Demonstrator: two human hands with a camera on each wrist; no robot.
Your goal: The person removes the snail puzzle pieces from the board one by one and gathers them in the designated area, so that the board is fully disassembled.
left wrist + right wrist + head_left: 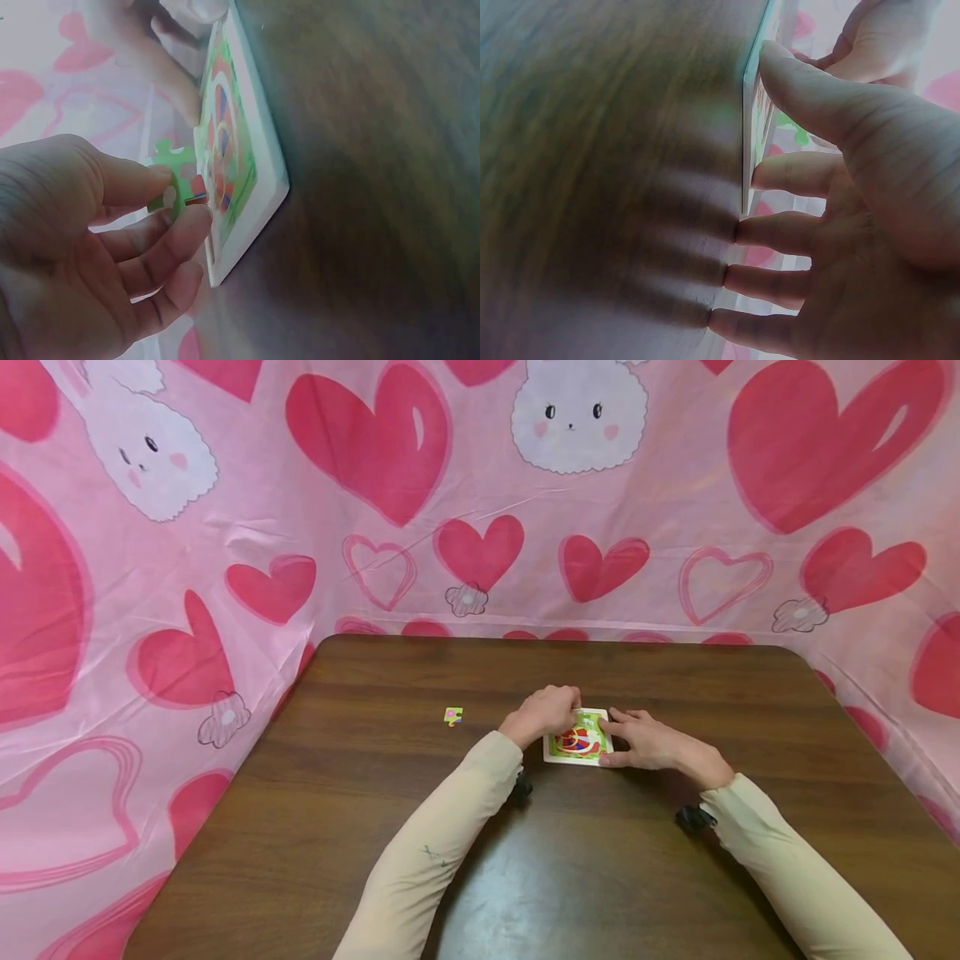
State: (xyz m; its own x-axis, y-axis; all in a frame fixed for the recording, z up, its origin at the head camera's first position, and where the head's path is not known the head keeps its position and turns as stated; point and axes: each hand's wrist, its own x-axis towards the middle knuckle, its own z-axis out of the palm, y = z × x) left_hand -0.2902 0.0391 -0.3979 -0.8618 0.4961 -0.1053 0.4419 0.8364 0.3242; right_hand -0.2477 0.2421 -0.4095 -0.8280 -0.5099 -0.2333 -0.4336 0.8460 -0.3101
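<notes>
A small square jigsaw board (pixel 550 761) with a white rim and a red, blue and green picture lies on the table. At its left side, my left hand (pixel 550 710) pinches a green jigsaw piece (pixel 177 178) between thumb and fingers. In the left wrist view the piece is tilted close over the picture, with a knob sticking out and a red and blue corner. My right hand (pixel 651 742) rests at the board's right side, fingers spread and fairly straight. Its thumb (pixel 802 82) lies on the rim, and the other fingertips reach the board's edge and the tabletop.
Another jigsaw piece (pixel 453 716), green with a pink spot, lies on the brown wooden table (pixel 360 827) left of the board. A pink curtain (pixel 480 485) with hearts and rabbit faces hangs behind the table and along both sides.
</notes>
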